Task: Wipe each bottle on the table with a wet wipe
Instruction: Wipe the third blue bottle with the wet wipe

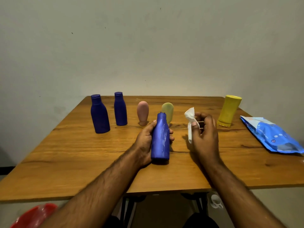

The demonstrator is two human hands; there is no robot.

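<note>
- The blue bottle (160, 139) in the middle of the scene is upright, slightly tilted, with pale smears streaking its side and its cap end pointing far; its base is at or just above the wooden surface (82, 162).
- The left hand (146, 142) wraps round this bottle from the left, fingertips showing on its right side.
- Just right of it, the right hand (204, 137) pinches a crumpled white wet wipe (190, 122) between thumb and fingers, apart from the bottle.
- Farther back stand two dark blue bottles, the left (99, 114) and the right (120, 109), then a pink tube (142, 112) and a pale yellow-green tube (168, 111), both on their caps.
- A yellow bottle (228, 111) stands cap down, leaning, at the far right.
- A blue wipes pack (271, 135) lies flat at the right edge; what it holds is not visible.
</note>
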